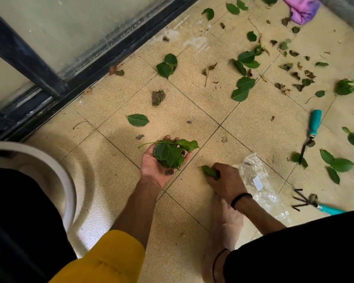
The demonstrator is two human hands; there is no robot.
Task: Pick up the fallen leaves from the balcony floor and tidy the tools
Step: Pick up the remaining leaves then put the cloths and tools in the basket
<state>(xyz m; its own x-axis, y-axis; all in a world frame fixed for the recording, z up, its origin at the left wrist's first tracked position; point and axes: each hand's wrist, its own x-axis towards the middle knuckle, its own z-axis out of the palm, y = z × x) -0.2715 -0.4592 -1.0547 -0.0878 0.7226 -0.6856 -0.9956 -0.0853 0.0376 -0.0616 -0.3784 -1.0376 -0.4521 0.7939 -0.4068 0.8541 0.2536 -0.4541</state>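
Note:
My left hand [154, 164] is palm up over the tiled floor and cups a bunch of green leaves [172, 153], fingers curled round them. My right hand [226, 180] is low at the floor and grips a single green leaf [208, 171]. Several more green and dry brown leaves lie scattered across the tiles, among them one leaf [138, 120] ahead of my left hand and a pair [243, 88] further off. A teal-handled tool [311, 133] lies at the right, and a teal-handled hand rake [315, 203] lies near my right wrist.
A crumpled clear plastic bag [262, 184] lies right of my right hand. A white rounded container rim [55, 174] sits at the left. A dark door frame [74, 78] borders the floor at upper left. A purple cloth [302, 8] lies at the top right. My bare foot [223, 231] stands below my right hand.

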